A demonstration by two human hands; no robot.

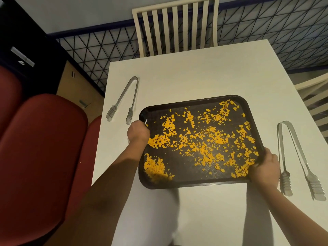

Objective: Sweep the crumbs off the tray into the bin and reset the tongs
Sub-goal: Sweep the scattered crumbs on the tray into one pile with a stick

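Note:
A dark brown tray (195, 101) sits on the white table (195, 73), strewn with many orange crumbs (205, 139). My left hand (138, 133) grips the tray's left rim. My right hand (266, 167) grips its right rim near the front corner. The tray casts a shadow at its near edge and looks slightly lifted there. One pair of metal tongs (124, 100) lies on the table left of the tray. A second pair of tongs (298, 160) lies to its right, just beyond my right hand. No bin is in view.
Red padded seats (44, 148) stand close along the table's left side. A cream slatted chair (175, 25) is at the far end, another chair (314, 96) at the right edge. A cardboard box (76, 89) sits on the floor at left.

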